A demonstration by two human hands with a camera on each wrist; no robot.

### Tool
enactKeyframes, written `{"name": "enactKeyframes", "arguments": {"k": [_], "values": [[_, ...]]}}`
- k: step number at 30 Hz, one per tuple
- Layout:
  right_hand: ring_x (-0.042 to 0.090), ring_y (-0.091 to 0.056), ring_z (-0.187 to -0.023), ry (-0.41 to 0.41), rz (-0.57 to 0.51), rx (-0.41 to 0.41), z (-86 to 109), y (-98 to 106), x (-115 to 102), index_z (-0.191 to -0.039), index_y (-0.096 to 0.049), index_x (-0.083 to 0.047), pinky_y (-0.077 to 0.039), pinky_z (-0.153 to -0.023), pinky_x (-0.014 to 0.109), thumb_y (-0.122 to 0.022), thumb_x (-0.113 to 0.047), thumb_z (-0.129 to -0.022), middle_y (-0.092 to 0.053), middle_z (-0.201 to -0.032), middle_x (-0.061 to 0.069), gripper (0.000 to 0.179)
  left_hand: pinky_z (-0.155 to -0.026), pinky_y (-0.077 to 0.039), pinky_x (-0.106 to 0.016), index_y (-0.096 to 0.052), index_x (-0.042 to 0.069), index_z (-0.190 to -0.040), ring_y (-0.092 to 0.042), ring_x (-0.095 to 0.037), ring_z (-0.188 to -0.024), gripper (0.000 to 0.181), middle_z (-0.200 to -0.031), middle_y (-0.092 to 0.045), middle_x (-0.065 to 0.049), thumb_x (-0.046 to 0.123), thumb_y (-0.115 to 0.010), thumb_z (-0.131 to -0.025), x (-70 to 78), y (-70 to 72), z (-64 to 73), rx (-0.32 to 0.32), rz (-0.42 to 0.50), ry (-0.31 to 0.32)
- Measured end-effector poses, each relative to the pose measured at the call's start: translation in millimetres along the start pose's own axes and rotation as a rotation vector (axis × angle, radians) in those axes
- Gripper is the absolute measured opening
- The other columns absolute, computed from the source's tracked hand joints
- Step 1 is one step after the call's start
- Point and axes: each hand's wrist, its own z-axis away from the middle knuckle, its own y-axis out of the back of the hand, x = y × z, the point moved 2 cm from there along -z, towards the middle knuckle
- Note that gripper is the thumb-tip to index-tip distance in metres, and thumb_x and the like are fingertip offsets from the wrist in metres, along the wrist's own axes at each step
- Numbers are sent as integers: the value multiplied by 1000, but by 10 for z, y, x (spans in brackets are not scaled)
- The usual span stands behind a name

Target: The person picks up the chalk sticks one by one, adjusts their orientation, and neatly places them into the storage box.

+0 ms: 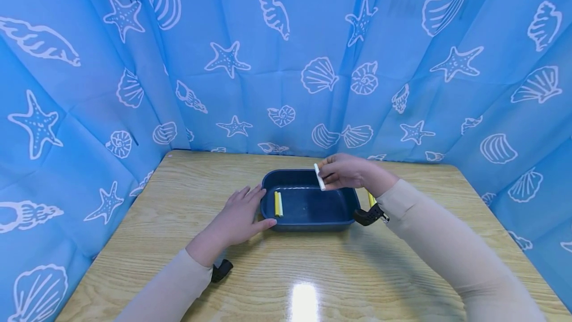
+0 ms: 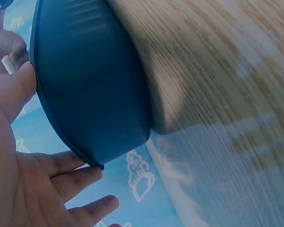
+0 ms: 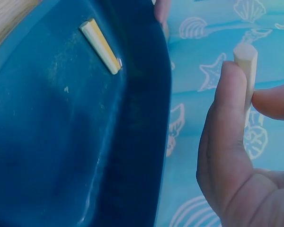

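A dark blue plastic basin (image 1: 308, 227) stands on the table. Inside it, near the left end, a yellow chalk stick (image 1: 276, 203) and a white chalk stick (image 1: 280, 204) lie side by side. My right hand (image 1: 346, 172) pinches another white chalk stick (image 3: 246, 64) between thumb and fingers, above the basin's far right part. My left hand (image 1: 239, 215) rests against the basin's left end, fingers fairly straight. In the left wrist view its thumb and fingertips touch the rim (image 2: 36, 80).
Yellow sticks (image 1: 371, 199) lie on the wooden table (image 1: 250, 277) just right of the basin, partly hidden by the right forearm. A blue curtain (image 1: 286, 98) with white shell and starfish prints surrounds the table's back and sides.
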Motion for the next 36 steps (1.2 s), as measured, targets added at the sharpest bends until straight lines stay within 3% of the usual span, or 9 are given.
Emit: {"name": "enactKeyframes", "arguments": {"k": [9,16,22,27,36], "values": [[24,-56,-93,-49,10,-28,-190,-145,-47,-147,-31,6,-58,-81,31,-53,-5,-99,-46,-118,19,54,-120,-16,-60,-33,5,-157,-21,-41,-149,89,-162,-28,-15,61,-61,-93,-3,-6,6,-9,6,15],[25,-57,-89,-130,-7,13,-390,-251,-55,-134,-42,4,-59,-76,31,-58,-1,-95,-50,-111,18,42,-120,-16,-59,-33,6,-157,-20,-40,-150,89,-163,-27,-14,61,-61,-92,-9,-1,-6,-15,7,22],[25,-58,-86,-157,10,-15,-546,-339,-27,-119,-48,2,-59,-75,30,-56,1,-96,-52,-105,17,25,-120,-16,-60,-33,6,-157,-20,-40,-150,90,-163,-28,-14,62,-60,-92,-7,2,-16,-18,4,21],[25,-59,-84,-179,13,-4,-636,-412,-27,-120,-49,3,-60,-75,31,-58,3,-94,-55,-102,18,28,-119,-16,-60,-33,6,-156,-20,-41,-150,90,-163,-28,-14,62,-61,-92,-10,-6,-19,-19,6,16],[22,-65,-78,-200,187,-40,-719,-553,12,-117,-60,13,-61,-76,32,-60,1,-91,-61,-91,15,29,-119,-16,-60,-33,5,-156,-20,-41,-149,89,-163,-28,-14,61,-61,-92,-15,-4,-11,-17,14,12]]}}
